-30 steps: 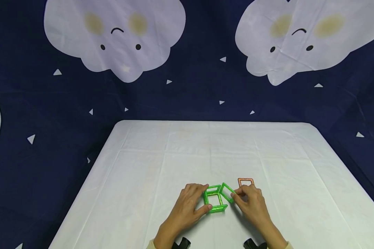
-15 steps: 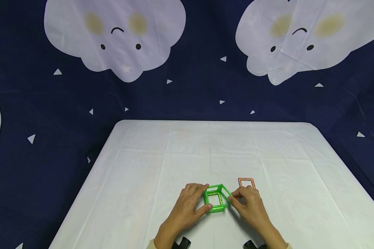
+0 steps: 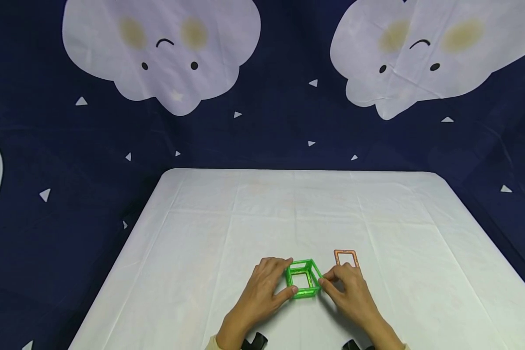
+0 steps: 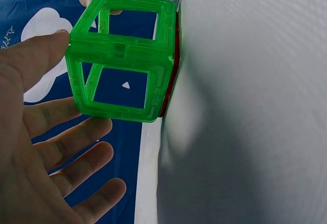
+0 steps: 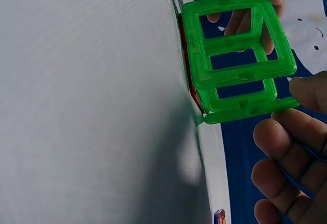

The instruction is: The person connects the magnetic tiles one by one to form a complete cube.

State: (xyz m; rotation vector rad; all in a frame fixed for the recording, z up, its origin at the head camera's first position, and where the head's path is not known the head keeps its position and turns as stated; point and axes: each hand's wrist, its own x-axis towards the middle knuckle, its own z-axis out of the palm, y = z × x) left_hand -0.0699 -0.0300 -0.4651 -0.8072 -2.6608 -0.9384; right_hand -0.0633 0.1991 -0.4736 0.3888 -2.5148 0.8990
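A cube of green magnetic tiles [image 3: 304, 292], built from open square frames, stands between my two hands near the front of the table. My left hand [image 3: 262, 287] holds its left side, thumb at the near corner and a fingertip at the far one. At the right side, my right hand [image 3: 352, 289] pinches the edge of a green square magnetic tile [image 5: 250, 112] between thumb and index finger. That tile lies close along the cube's side. In the left wrist view a red tile [image 4: 172, 75] shows edge-on under the cube, against the table.
An orange square frame tile [image 3: 345, 252] lies just beyond my right hand, partly hidden by it. White cloth covers the table [image 3: 262, 214]. A dark blue curtain with clouds [image 3: 280, 121] hangs behind.
My right hand has moved left, swinging the green tile in from an outward angle until it lies close to the cube's right side. The left hand has stayed in place.
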